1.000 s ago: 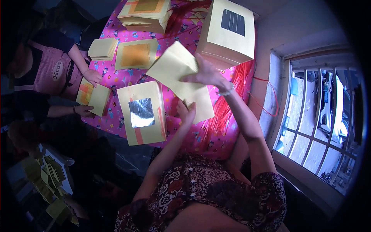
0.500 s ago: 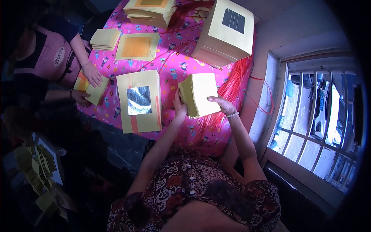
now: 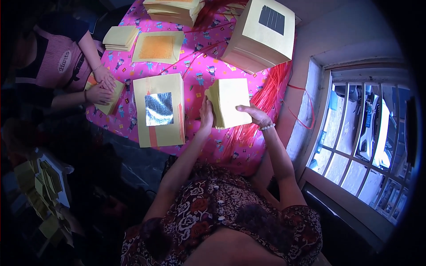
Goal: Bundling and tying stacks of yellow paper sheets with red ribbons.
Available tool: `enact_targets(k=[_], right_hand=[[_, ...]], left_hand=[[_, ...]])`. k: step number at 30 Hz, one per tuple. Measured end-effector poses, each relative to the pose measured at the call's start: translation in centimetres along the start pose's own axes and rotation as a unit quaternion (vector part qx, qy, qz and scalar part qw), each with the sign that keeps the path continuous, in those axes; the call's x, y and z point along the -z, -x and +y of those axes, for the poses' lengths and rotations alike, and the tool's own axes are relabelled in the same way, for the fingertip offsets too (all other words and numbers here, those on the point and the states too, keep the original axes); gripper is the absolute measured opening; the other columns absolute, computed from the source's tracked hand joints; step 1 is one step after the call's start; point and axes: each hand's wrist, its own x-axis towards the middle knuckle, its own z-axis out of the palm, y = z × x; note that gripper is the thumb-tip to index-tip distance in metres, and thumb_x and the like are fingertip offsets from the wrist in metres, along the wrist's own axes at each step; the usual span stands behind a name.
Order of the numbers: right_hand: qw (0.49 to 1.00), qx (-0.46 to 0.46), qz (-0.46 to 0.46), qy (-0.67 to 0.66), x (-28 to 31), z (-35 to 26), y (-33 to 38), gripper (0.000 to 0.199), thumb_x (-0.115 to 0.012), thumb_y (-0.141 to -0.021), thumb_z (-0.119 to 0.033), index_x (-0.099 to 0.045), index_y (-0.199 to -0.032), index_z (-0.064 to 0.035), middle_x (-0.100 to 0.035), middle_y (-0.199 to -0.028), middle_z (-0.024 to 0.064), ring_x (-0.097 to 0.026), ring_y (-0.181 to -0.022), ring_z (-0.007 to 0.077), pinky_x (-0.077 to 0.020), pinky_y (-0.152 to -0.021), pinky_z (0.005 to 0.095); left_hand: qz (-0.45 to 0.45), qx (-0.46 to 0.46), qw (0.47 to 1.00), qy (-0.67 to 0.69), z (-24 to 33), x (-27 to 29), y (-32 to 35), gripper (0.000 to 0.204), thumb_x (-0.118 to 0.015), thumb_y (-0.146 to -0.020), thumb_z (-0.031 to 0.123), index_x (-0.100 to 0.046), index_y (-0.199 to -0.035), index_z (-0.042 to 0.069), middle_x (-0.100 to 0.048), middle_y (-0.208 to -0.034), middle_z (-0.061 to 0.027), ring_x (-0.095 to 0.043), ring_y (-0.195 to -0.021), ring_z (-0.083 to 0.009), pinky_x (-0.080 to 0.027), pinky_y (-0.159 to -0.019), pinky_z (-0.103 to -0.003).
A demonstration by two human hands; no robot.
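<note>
A thick stack of pale-yellow paper sheets [image 3: 233, 99] stands between my hands over the pink table. My left hand [image 3: 207, 116] presses along its left edge, fingers pointing away from me. From the right, my right hand [image 3: 258, 116] grips it with the thumb on the top sheet; the fingers underneath are hidden. Left of my left hand lies a larger pale-yellow stack [image 3: 173, 133] with a shiny silver square [image 3: 159, 109] on top and orange-red bands.
Red plastic strips [image 3: 270, 93] trail beside a tall paper stack [image 3: 253, 46] with a dark square on top. An orange-centred sheet [image 3: 157, 47] and smaller stack [image 3: 120, 36] lie far left. A co-worker's hands [image 3: 103, 88] rest on yellow paper. A barred window [image 3: 355, 142] is right.
The paper stack in my hands has turned slightly more upright. My left fingers have straightened along its edge. The co-worker's hands have come together on their paper.
</note>
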Motion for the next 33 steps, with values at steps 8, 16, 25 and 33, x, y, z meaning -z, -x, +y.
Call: enact_targets(k=[8,16,25,33], right_hand=[[0.998,-0.010,0.021,0.057,-2.2,-1.4,0.6,0.071,-0.075,-0.080,-0.031,-0.043,-0.132,0.0060,-0.059,-0.120,0.0148,-0.058,-0.109,0.0224,-0.0463,-0.093,0.0337],[0.974,0.007,0.024,0.225,-2.2,-2.3,-0.1,0.063,-0.071,-0.083,-0.032,-0.047,-0.132,0.0008,-0.059,-0.122,0.0124,-0.056,-0.110,0.0209,-0.0441,-0.096,0.0330],[0.996,-0.069,0.004,-0.056,-0.6,-1.8,-1.9,0.071,-0.070,-0.081,-0.048,-0.049,-0.125,0.0042,-0.061,-0.117,0.0164,-0.065,-0.100,0.0219,-0.0524,-0.087,0.0319],[0.987,-0.060,-0.021,-0.148,-0.3,-1.2,-1.6,0.073,-0.068,-0.081,-0.049,-0.044,-0.130,0.0007,-0.060,-0.118,0.0159,-0.065,-0.099,0.0214,-0.0533,-0.087,0.0339]], left_hand=[[0.037,-0.101,0.994,0.007,7.2,-1.0,2.8,0.076,-0.049,-0.094,0.044,-0.016,-0.147,0.000,-0.033,-0.138,-0.0263,-0.032,-0.132,-0.0315,-0.029,-0.106,-0.047],[-0.002,-0.119,0.990,0.071,5.3,-1.3,1.6,0.072,-0.061,-0.091,0.026,-0.020,-0.143,-0.003,-0.047,-0.125,-0.0199,-0.052,-0.113,-0.0256,-0.044,-0.093,-0.038],[-0.113,0.151,0.958,0.216,8.0,-1.0,1.3,0.076,-0.070,-0.081,0.032,-0.031,-0.140,0.006,-0.051,-0.126,-0.0136,-0.050,-0.117,-0.0273,-0.043,-0.094,-0.045],[-0.166,0.214,0.926,0.261,7.4,-1.2,1.3,0.068,-0.067,-0.082,0.037,-0.038,-0.136,0.007,-0.052,-0.125,-0.0138,-0.052,-0.116,-0.0282,-0.043,-0.095,-0.045]])
